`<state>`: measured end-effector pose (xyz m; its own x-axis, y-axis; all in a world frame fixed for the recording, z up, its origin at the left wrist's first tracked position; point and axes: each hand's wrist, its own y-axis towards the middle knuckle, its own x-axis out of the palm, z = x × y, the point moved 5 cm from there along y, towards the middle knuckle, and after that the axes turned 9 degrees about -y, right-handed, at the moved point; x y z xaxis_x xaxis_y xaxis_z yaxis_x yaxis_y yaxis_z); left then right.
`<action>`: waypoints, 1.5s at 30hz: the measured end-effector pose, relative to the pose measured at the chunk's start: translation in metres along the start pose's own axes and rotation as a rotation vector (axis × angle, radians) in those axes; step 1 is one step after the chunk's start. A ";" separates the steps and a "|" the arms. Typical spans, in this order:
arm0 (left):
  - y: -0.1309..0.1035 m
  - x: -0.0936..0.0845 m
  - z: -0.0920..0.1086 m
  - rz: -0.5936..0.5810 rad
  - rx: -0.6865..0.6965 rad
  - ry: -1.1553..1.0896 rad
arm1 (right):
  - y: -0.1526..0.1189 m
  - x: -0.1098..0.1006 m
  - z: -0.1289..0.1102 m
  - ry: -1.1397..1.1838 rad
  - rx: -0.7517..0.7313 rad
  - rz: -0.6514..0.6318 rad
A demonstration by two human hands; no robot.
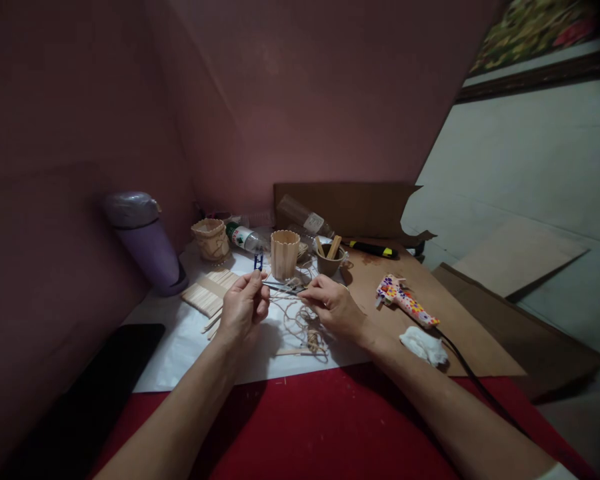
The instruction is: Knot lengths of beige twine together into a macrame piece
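Note:
My left hand (244, 303) is closed in a pinch on the blue handle (259, 261) of a slim metal tool. The tool's thin shaft (280, 287) runs across toward my right hand (333, 303), whose fingers are pinched near its far end. Whatever small thing my right fingers grip is too small to name. Tangled twine (313, 339) lies below and between the hands on white paper. Just behind them stands a wooden-stick cup (285, 255). Flat craft sticks (210, 291) lie beside my left hand.
A decorated cup (211, 241), a green-labelled bottle (245, 238) and a small pot with sticks (329, 260) stand or lie behind. Right, on cardboard (460, 333), are a flowered glue gun (407, 300), a yellow-black cutter (373, 249) and white cloth (424, 345). A purple tumbler (147, 247) is left.

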<state>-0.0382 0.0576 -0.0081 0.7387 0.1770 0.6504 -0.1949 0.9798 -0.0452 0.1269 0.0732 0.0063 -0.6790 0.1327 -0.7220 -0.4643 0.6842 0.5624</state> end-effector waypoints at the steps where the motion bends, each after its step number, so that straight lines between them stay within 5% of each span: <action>1: 0.000 0.000 -0.001 -0.005 -0.003 0.006 | 0.000 -0.002 -0.001 -0.005 0.001 0.013; 12: 0.001 0.004 -0.008 -0.070 -0.084 0.102 | -0.003 0.008 0.009 0.449 0.409 -0.032; 19: 0.002 0.000 -0.005 -0.019 -0.009 0.122 | 0.001 0.002 0.006 0.655 0.414 0.067; 26: 0.003 0.000 -0.007 -0.062 -0.044 0.111 | -0.002 0.012 0.000 0.919 0.547 -0.112; 34: 0.002 0.000 -0.007 -0.022 -0.032 0.111 | -0.005 0.016 0.001 0.823 0.546 -0.157; 45: -0.004 0.008 -0.012 -0.109 -0.175 0.161 | -0.003 0.010 0.006 0.638 0.416 0.010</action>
<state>-0.0235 0.0559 -0.0114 0.8452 0.0687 0.5300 -0.0045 0.9926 -0.1215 0.1248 0.0765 -0.0049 -0.9379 -0.2134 -0.2734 -0.2895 0.9158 0.2784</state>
